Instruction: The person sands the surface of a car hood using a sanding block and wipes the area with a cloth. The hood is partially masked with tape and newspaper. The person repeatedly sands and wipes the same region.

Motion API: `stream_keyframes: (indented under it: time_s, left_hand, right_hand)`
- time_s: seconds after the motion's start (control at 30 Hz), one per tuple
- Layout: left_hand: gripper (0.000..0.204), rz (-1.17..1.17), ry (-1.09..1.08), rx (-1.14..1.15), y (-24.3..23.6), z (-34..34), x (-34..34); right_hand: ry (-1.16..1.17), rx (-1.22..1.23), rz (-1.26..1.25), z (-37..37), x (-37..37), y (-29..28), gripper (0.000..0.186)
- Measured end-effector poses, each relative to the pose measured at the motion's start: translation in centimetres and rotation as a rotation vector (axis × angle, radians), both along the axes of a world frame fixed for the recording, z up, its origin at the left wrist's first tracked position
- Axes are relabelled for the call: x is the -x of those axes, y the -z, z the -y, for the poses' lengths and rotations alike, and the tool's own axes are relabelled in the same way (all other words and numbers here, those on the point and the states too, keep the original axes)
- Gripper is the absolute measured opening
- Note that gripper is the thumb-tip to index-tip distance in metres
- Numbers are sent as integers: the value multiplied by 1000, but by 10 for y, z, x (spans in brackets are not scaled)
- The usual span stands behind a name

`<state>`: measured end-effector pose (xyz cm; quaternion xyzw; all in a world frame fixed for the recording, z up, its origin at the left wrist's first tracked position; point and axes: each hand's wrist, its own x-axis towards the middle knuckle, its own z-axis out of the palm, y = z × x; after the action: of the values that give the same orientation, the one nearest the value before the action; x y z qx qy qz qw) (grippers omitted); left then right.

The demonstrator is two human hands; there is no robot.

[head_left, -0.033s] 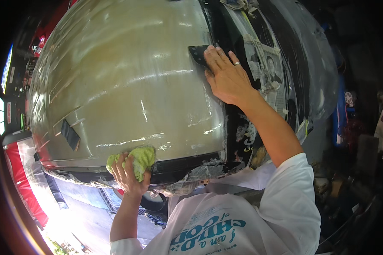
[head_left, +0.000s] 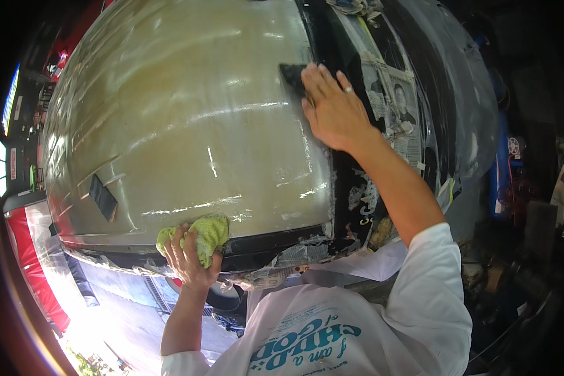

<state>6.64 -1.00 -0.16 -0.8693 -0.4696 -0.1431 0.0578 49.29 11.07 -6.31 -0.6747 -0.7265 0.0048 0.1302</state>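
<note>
A large curved vehicle panel [head_left: 188, 150], beige-grey, wet and shiny, fills the middle of the view. Near its right edge my right hand [head_left: 337, 116] lies with fingers stretched over a black sheet of sandpaper [head_left: 289, 75], pressing it to the surface. The hand hides part of the sheet, and motion blurs it slightly. At the panel's near edge my left hand [head_left: 193, 260] is closed around a crumpled lime-green cloth [head_left: 210, 238], which rests against the panel.
A second dark rectangular pad [head_left: 103, 198] lies on the panel's left side. A black strip, torn masking newspaper [head_left: 400, 94] and plastic sheeting [head_left: 464, 119] border the panel on the right. More torn paper [head_left: 304, 252] hangs along the near edge. A red-and-white cover [head_left: 37, 269] stands at lower left.
My right hand and the sandpaper have shifted very slightly along the panel, away from me. My left hand and the green cloth stay in place.
</note>
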Motion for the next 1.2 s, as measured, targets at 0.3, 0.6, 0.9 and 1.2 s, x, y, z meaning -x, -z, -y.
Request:
stream_keyframes:
  time_s: [0.3, 0.6, 0.9, 1.2]
  left_hand:
    - [62, -7, -17, 52, -1, 0, 1]
    - [61, 2, -17, 35, -2, -1, -1]
    - [61, 13, -12, 33, 0, -1, 0]
    - [63, 9, -5, 40, 3, -1, 4]
  right_hand:
    - [5, -38, -55, 6, -5, 9, 59]
    - [-2, -9, -43, 6, -4, 5, 61]
    - [-28, 8, 48, -9, -11, -5, 60]
    - [-32, 93, 103, -11, -18, -13, 68]
